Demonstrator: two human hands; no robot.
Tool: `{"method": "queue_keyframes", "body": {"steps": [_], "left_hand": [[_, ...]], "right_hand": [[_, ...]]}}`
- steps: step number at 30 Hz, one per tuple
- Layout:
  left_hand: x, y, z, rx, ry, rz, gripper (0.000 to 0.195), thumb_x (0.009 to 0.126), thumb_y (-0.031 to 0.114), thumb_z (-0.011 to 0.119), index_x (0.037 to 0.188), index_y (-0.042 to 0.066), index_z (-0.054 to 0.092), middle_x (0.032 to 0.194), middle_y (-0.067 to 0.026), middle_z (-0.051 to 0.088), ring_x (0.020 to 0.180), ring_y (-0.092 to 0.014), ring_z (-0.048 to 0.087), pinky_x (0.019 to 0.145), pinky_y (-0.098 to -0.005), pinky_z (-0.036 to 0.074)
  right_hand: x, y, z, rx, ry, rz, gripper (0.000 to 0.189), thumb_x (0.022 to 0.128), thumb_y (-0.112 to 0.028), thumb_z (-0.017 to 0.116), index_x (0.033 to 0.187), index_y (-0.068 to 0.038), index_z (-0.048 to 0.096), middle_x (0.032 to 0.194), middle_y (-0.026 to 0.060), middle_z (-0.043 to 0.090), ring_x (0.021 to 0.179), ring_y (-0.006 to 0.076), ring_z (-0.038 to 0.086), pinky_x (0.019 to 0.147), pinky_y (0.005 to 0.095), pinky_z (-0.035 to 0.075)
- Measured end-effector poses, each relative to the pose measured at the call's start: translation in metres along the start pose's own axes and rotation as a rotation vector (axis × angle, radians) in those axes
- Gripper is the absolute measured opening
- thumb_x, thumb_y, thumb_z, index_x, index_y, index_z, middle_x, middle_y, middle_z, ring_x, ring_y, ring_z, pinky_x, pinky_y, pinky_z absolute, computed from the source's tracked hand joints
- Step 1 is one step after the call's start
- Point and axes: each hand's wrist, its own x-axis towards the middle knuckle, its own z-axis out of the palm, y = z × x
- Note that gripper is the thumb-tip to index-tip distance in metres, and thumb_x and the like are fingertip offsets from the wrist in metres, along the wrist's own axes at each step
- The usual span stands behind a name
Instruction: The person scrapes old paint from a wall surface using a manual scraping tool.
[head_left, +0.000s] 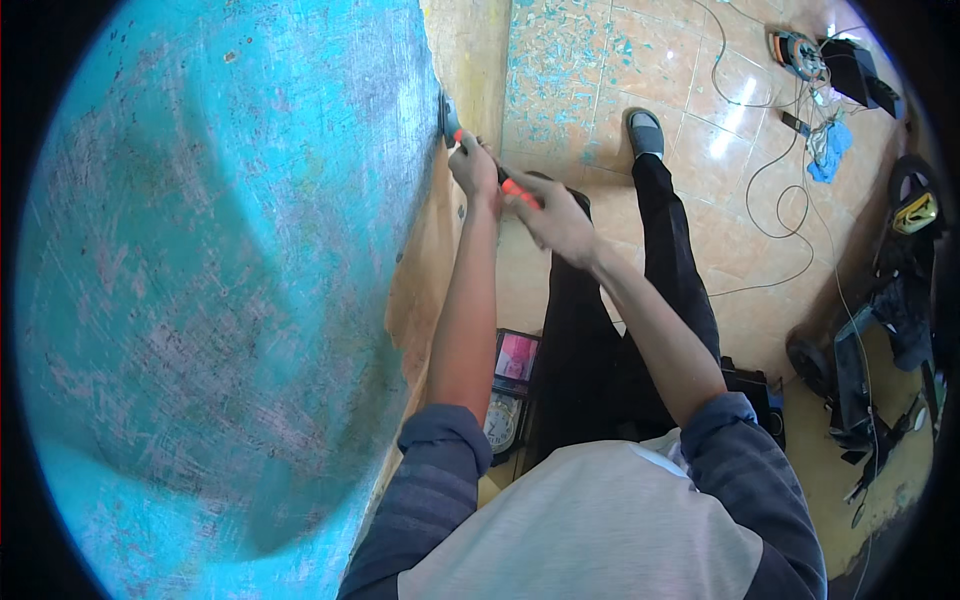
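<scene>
A scraper with a grey metal head (450, 120) and a black-and-orange handle (521, 193) is in both my hands. My left hand (474, 166) grips it close behind the head. My right hand (559, 217) is closed around the rear of the handle, slightly blurred. The blade meets the ragged edge of turquoise paint on a large scuffed wall (300, 247). Beside that edge runs a strip of bare, yellowish-beige surface (469, 52) with no turquoise coat. Turquoise paint flakes (555, 75) lie scattered over the tiled floor below the strip.
A clock (501, 424) and a small pink picture (517, 355) sit by my leg. Cables (810, 247) loop over the floor tiles (675, 60). An orange-and-black device (799, 56) and blue cloth (831, 150) lie at upper right. A motorbike (862, 375) stands at right.
</scene>
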Motion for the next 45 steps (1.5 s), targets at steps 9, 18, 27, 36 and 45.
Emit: {"method": "queue_keyframes", "body": {"steps": [9, 18, 27, 36, 45], "left_hand": [[-0.004, 0.001, -0.017, -0.029, -0.123, 0.024, 0.038, 0.104, 0.034, 0.046, 0.084, 0.004, 0.058, 0.068, 0.0016, 0.051, 0.055, -0.009, 0.048, 0.051, -0.0271, 0.039], [-0.066, 0.013, -0.040, -0.073, 0.015, 0.024, 0.038, 0.104, 0.032, 0.044, 0.086, 0.003, 0.060, 0.068, 0.0012, 0.051, 0.055, -0.008, 0.048, 0.052, -0.0268, 0.039], [-0.026, -0.002, -0.022, 0.066, 0.019, -0.010, 0.038, 0.103, 0.032, 0.044, 0.079, 0.005, 0.057, 0.063, 0.0018, 0.051, 0.054, -0.008, 0.047, 0.050, -0.0270, 0.037], [-0.049, -0.007, -0.057, -0.099, -0.091, 0.060, 0.041, 0.104, 0.037, 0.043, 0.087, 0.003, 0.059, 0.068, 0.0006, 0.052, 0.055, -0.008, 0.048, 0.051, -0.0259, 0.039], [-0.043, -0.001, -0.036, -0.119, -0.046, 0.008, 0.038, 0.104, 0.034, 0.044, 0.087, 0.003, 0.059, 0.068, 0.0019, 0.052, 0.055, -0.008, 0.048, 0.051, -0.0253, 0.038]], "right_hand": [[0.005, -0.013, 0.014, 0.031, 0.010, 0.054, 0.045, 0.095, -0.022, 0.057, 0.137, -0.009, 0.055, 0.071, 0.0086, 0.062, 0.056, 0.0112, 0.058, 0.054, 0.0299, 0.049], [-0.065, -0.031, 0.020, 0.123, -0.096, 0.053, 0.052, 0.099, -0.020, 0.052, 0.149, -0.012, 0.042, 0.067, -0.0010, 0.051, 0.050, 0.0058, 0.044, 0.047, 0.0245, 0.039], [-0.021, -0.005, 0.016, 0.185, -0.092, 0.098, 0.052, 0.101, -0.022, 0.052, 0.150, -0.014, 0.040, 0.063, -0.0048, 0.042, 0.050, 0.0044, 0.038, 0.044, 0.0235, 0.036], [-0.044, 0.001, 0.042, -0.034, -0.004, -0.009, 0.053, 0.098, -0.017, 0.053, 0.149, -0.017, 0.042, 0.065, 0.0010, 0.051, 0.049, 0.0073, 0.044, 0.047, 0.0261, 0.041], [-0.040, -0.013, 0.023, -0.028, -0.051, 0.029, 0.054, 0.097, -0.018, 0.054, 0.149, -0.016, 0.042, 0.065, 0.0010, 0.049, 0.049, 0.0070, 0.044, 0.047, 0.0258, 0.041]]}}
